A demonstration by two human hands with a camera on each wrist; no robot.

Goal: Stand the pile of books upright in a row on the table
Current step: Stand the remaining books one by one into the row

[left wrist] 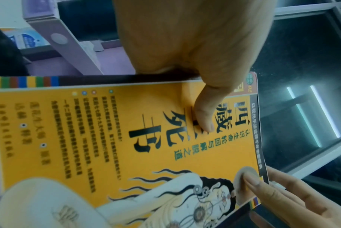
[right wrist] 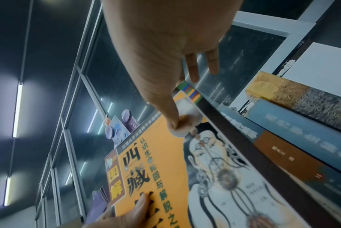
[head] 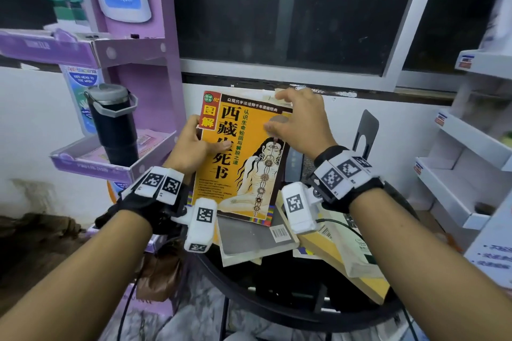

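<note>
Orange book (head: 243, 158) pinched by both hands' grip.

Head cam: above & behind both forearms, looks fwd/down at the round table (head: 277, 310), wide.
Left wrist cam: v. close, looks along the left hand (left wrist: 195, 50) onto the orange book (left wrist: 111, 138) cover.
Right wrist cam: v. close, low, tilted up past the right hand (right wrist: 161, 50) toward the window (right wrist: 111, 74).
Shared: orange book cover in all 3.

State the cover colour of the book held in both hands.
Orange-yellow book, black title characters; clearest in the head view.
</note>
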